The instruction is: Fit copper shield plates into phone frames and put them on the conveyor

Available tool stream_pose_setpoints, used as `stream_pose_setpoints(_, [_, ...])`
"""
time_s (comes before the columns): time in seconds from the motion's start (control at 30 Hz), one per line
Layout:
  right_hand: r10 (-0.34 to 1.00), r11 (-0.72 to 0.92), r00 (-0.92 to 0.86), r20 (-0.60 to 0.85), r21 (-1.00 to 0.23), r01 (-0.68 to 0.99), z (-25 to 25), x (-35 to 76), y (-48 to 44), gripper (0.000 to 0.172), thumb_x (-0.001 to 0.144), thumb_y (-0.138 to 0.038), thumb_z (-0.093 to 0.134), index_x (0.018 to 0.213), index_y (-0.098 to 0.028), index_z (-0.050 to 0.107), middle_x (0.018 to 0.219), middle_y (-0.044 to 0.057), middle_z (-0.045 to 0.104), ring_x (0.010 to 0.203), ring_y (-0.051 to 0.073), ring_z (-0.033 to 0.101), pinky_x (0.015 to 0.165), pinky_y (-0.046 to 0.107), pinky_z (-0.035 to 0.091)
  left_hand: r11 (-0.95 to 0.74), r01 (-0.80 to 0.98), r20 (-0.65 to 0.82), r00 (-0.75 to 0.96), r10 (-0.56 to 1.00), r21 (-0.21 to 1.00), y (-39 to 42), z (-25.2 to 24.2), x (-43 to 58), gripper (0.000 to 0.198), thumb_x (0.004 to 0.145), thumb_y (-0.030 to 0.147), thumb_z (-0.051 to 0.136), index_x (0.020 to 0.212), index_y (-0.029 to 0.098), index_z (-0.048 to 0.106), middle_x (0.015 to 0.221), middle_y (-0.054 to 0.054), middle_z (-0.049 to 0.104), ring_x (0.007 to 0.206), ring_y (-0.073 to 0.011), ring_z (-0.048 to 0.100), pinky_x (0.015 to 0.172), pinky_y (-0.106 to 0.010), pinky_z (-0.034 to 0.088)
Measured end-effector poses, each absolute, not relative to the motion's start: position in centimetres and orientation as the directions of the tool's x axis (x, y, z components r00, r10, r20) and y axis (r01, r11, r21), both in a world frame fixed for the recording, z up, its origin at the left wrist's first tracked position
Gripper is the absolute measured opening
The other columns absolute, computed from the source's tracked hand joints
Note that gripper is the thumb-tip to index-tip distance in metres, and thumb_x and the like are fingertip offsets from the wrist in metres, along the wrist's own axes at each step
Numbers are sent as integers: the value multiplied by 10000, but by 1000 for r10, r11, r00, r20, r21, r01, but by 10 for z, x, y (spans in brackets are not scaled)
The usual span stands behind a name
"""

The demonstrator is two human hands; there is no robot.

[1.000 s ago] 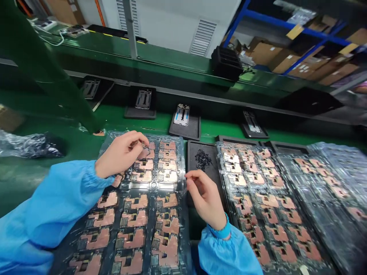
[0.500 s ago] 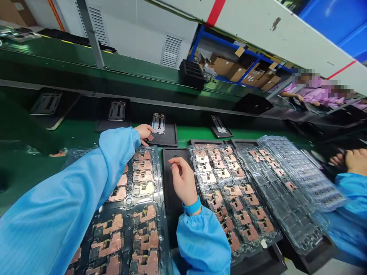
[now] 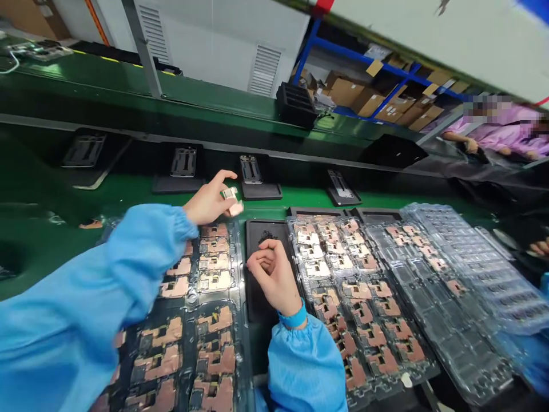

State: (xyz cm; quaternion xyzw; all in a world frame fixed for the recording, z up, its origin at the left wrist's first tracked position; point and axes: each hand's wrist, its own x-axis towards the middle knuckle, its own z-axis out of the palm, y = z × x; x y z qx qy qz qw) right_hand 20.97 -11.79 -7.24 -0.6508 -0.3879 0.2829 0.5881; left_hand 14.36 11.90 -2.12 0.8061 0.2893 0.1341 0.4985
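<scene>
My left hand [image 3: 210,200] holds a small copper-coloured board [image 3: 232,201] between its fingers, above the far end of the left clear tray [image 3: 193,298]. Just beyond it, a phone frame [image 3: 251,169] lies on a black tray on the green belt. My right hand [image 3: 275,276] hovers over a narrow black tray [image 3: 257,297] between the two trays of boards. Its fingers are curled together near a small dark heap [image 3: 267,236]; whatever they may hold is hidden. To its right is another clear tray [image 3: 338,274] filled with copper-coloured boards.
More phone frames [image 3: 183,162] on black trays line the green belt [image 3: 300,197]. A partly filled clear tray [image 3: 446,320] and stacked clear trays [image 3: 476,257] lie at the right. Another person's hand [image 3: 541,247] shows at the right edge. A black rack [image 3: 295,106] stands on the shelf.
My left hand has drawn back from the phone frame and lifted, with the board now showing in its fingers. My right hand has curled more tightly. The co-worker's hands have moved mostly out of view.
</scene>
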Motion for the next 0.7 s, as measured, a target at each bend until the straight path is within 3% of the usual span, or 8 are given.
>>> stream_pose_setpoints(0.07, [903, 6, 425, 61, -992, 128, -67, 201, -119, 261, 958, -316, 634, 1110, -267, 428, 899, 7, 665, 809, 182, 646, 775, 324, 539, -344, 329, -110, 843, 526, 879, 101, -16, 93, 452, 889, 313, 707, 1294, 312, 506, 804, 46, 653, 644, -143, 665, 581, -227, 507])
stream_pose_setpoints(0.13, [961, 17, 273, 42, -995, 95, -62, 188, -118, 231, 974, -289, 602, 1107, -270, 415, 906, 5, 653, 811, 179, 632, 783, 329, 533, -311, 354, -193, 873, 448, 882, 80, -14, 47, 298, 919, 429, 660, 1185, 321, 579, 775, 37, 674, 624, -154, 667, 549, -238, 503])
stream_pose_setpoints(0.3, [998, -65, -3, -65, -998, 18, -56, 161, -110, 284, 951, -224, 609, 1108, -281, 380, 871, -23, 644, 733, 160, 615, 738, 323, 522, -241, 381, -266, 876, 401, 893, 44, -26, -4, 284, 998, 477, 505, 1201, 360, 666, 1003, 0, 751, 699, -169, 716, 595, -272, 563])
stream_pose_setpoints(0.47, [973, -208, 87, -215, -974, -86, -62, 148, -104, 412, 899, -263, 717, 1050, -297, 336, 833, -35, 713, 667, 151, 675, 644, 269, 532, -195, 375, -252, 851, 461, 907, 41, -39, -1, 318, 966, 397, 542, 1248, 333, 673, 959, 7, 774, 600, -164, 687, 511, -284, 505])
stream_pose_setpoints(0.63, [942, -255, 181, -281, -954, -156, -66, 139, -102, 506, 885, -266, 772, 1005, -303, 282, 811, -52, 734, 647, 140, 696, 604, 231, 535, -234, 360, -185, 819, 544, 903, 44, -44, 3, 325, 921, 324, 602, 1233, 332, 694, 950, 28, 797, 806, -195, 751, 613, -283, 534])
stream_pose_setpoints(0.7, [942, -249, 195, -271, -960, -130, -67, 136, -103, 490, 901, -278, 761, 991, -300, 280, 819, -46, 735, 666, 139, 695, 603, 226, 534, -221, 363, -197, 819, 539, 905, 44, -47, 3, 340, 927, 302, 595, 1254, 306, 685, 967, 22, 800, 782, -187, 749, 602, -275, 519])
